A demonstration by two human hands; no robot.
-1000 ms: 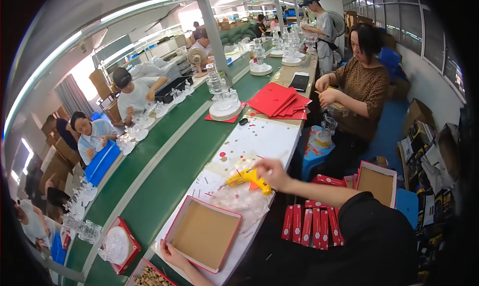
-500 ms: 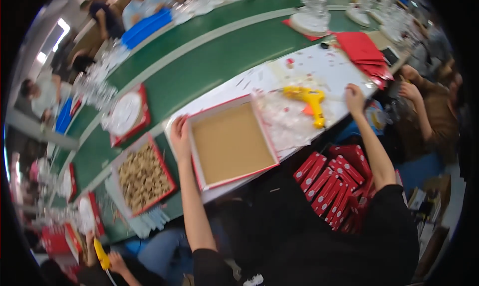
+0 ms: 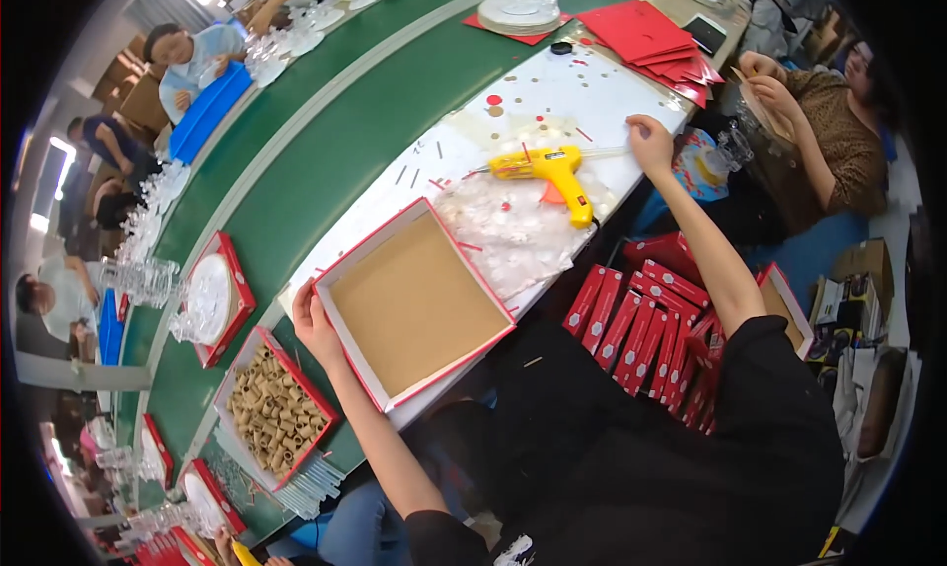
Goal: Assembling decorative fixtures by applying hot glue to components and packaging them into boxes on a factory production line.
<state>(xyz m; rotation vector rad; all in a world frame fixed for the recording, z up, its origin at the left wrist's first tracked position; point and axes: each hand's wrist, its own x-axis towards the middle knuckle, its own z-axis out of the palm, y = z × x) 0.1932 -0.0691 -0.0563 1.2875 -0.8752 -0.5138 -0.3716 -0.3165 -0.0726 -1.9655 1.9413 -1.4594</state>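
A shallow open box with red outer sides, white inner walls and a bare brown bottom lies tilted on the white work board. My left hand grips its left wall, fingers along the outside. Over the board's right edge, my right hand is raised with its fingers curled together; whatever they may hold is hidden. Nearest to it is a yellow glue gun, lying on its side with a translucent glue stick out of its back. Crumpled clear plastic lies between gun and box.
Left of my box, another box holds short brown cardboard tubes. Red sheets and a phone lie at the far right. Packed red boxes stand below the board's near edge. A co-worker sits at right. Green table curves behind.
The whole view has shifted and turned, so the board and box appear lower and more tilted. My left hand stays at the box's left wall; my right hand stays raised by the board's right edge.
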